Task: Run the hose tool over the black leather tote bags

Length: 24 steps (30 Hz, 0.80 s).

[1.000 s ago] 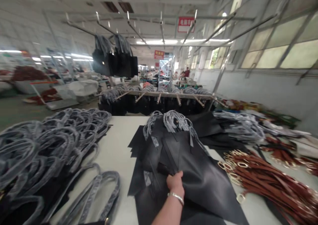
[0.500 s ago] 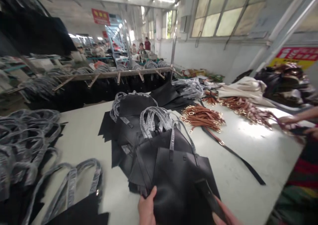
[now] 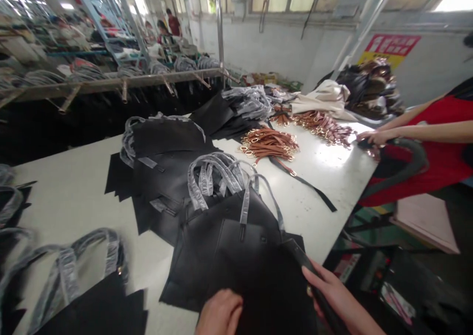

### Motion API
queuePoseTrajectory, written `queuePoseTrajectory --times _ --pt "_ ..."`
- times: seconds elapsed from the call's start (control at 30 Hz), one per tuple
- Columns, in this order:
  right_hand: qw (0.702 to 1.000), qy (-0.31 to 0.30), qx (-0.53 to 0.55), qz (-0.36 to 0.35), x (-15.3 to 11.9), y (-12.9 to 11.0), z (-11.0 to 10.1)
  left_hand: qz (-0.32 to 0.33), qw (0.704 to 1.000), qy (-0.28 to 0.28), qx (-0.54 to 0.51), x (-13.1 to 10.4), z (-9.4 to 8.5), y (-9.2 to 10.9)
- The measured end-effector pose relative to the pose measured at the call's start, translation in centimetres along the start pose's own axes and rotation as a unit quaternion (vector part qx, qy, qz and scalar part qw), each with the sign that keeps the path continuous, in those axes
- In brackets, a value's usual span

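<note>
Right hand (image 3: 327,283) closes around one long black piece (image 3: 294,250), its upper end over the right side of one black bag (image 3: 258,271), front and center on the white table (image 3: 158,266). One left hand (image 3: 220,313), fingers curled together, covers part of the bag's lower left; whether it pinches anything I cannot tell. A single plastic-wrapped handle (image 3: 245,204) arches from the bag's top. Behind and to the left, overlapping black bags (image 3: 162,177) crowd against it, too layered to count; another stack (image 3: 92,308) fills the near left corner.

Farther out are three groups of brown straps: one fanned pile (image 3: 271,144), one small bunch (image 3: 283,116) and one long pinkish heap (image 3: 321,125). One loose black strap (image 3: 314,189) crosses the table's right side. Beyond the right edge, one person in red (image 3: 443,143) has two hands at the table corner.
</note>
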State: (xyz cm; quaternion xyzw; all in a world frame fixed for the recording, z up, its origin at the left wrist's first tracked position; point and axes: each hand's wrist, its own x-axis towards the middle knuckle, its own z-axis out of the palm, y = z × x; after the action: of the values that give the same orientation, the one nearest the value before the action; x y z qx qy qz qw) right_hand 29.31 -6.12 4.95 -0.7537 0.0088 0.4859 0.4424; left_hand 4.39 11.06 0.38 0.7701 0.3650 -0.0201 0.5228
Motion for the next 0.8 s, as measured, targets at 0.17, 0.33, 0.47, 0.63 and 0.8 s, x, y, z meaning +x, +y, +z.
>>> queuePoseTrajectory --times 0.17,0.33,0.47,0.63,0.8 --pt "0.999 -0.023 0.026 0.033 0.4 -1.0 -1.0 0.337 0.9 -0.016 0.277 9.0 2.0 6.3" --pt "0.999 -0.03 0.005 0.037 1.9 -3.3 -0.5 0.358 0.875 -0.027 0.324 11.4 3.1 6.1" --pt "0.999 -0.038 -0.004 0.037 2.3 -3.9 -0.6 0.348 0.88 -0.022 0.323 10.7 3.4 5.5" --pt "0.997 -0.055 -0.007 0.046 2.1 -3.4 -0.5 0.34 0.882 -0.011 0.325 10.3 3.9 5.9" --pt "1.0 0.002 -0.011 -0.026 3.8 -3.7 -0.1 0.329 0.885 -0.012 0.33 12.7 3.7 7.4"
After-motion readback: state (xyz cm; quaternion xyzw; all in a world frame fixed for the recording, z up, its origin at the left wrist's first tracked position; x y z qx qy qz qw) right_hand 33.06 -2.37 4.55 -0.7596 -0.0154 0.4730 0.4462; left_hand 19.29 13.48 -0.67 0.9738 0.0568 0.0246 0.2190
